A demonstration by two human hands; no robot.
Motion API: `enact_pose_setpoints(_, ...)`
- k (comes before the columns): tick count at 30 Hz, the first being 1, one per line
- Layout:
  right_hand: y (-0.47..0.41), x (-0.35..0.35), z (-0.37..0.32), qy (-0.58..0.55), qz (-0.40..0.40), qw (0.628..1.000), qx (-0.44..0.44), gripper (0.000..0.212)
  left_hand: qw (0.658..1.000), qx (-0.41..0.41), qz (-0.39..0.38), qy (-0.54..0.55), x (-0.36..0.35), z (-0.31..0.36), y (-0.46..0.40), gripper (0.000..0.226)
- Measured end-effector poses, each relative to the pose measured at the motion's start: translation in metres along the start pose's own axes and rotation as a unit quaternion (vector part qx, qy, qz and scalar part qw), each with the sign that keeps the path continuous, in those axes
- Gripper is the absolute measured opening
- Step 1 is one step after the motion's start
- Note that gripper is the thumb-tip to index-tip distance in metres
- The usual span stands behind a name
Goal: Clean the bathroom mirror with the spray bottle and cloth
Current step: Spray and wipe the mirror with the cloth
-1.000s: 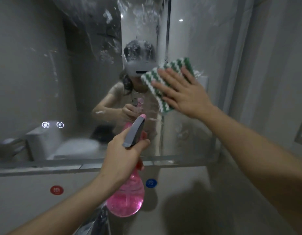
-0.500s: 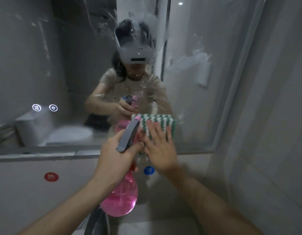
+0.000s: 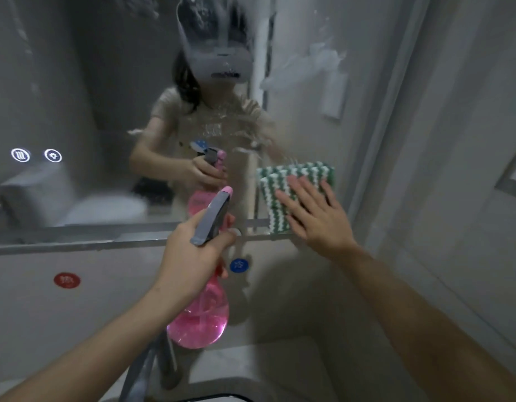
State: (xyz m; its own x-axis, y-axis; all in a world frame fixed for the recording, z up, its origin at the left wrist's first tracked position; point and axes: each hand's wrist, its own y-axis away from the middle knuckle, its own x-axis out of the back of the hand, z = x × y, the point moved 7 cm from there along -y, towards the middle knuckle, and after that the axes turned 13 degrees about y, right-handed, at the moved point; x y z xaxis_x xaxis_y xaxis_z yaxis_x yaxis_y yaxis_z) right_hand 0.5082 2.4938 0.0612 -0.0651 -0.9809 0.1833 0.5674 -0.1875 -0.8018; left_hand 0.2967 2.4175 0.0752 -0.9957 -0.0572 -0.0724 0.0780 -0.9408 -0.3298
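The right hand (image 3: pixel 315 224) presses flat, straight fingers on the green-and-white striped cloth (image 3: pixel 291 187), low on the mirror (image 3: pixel 106 82). The left hand (image 3: pixel 193 256) curls its fingers round the pink spray bottle (image 3: pixel 201 317)

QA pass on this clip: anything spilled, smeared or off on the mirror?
Yes. The mirror carries white foam smears at upper right and droplets mid-glass, not yet wiped. The right hand presses the striped cloth flat at the lower edge; the left hand holds the pink spray bottle. No damage visible.
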Motion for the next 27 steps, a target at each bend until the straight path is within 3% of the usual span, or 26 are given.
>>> enact_pose_setpoints(4,0.035,0.0,-0.007,-0.021,-0.029,0.983,-0.179,0.054,1.0,0.01,-0.008,-0.003,-0.005,-0.013,0.0,0.016)
enact_pose_setpoints(7,0.035,-0.005,-0.026,-0.042,-0.063,0.968,-0.241,0.055,1.0,0.021,-0.014,-0.004,-0.008,-0.023,-0.002,0.011)
enact_pose_setpoints(11,0.01,-0.012,-0.036,-0.027,-0.069,0.957,-0.282,0.061,0.999,0.027,-0.039,-0.005,-0.011,-0.031,-0.006,0.024)
enact_pose_setpoints(15,-0.04,-0.004,-0.047,0.016,-0.008,0.969,-0.245,0.073,0.998,-0.024,-0.055,-0.008,-0.003,-0.027,-0.014,0.027)
enact_pose_setpoints(19,-0.074,0.008,-0.08,-0.026,0.032,0.987,-0.156,0.056,0.988,-0.112,-0.061,-0.087,0.006,-0.019,-0.01,0.025)
enact_pose_setpoints(22,-0.075,0.012,-0.116,-0.078,0.055,0.992,-0.078,0.038,0.99,-0.095,-0.038,-0.094,0.016,-0.019,-0.008,0.018)
enact_pose_setpoints(25,-0.065,0.01,-0.127,-0.102,0.052,0.993,0.012,0.036,0.99,-0.084,-0.03,-0.108,0.019,-0.018,-0.007,0.041)
enact_pose_setpoints(27,-0.061,0.007,-0.114,-0.08,0.048,0.995,0.042,0.039,0.989,-0.086,-0.03,-0.12,0.018,-0.015,-0.006,0.039)
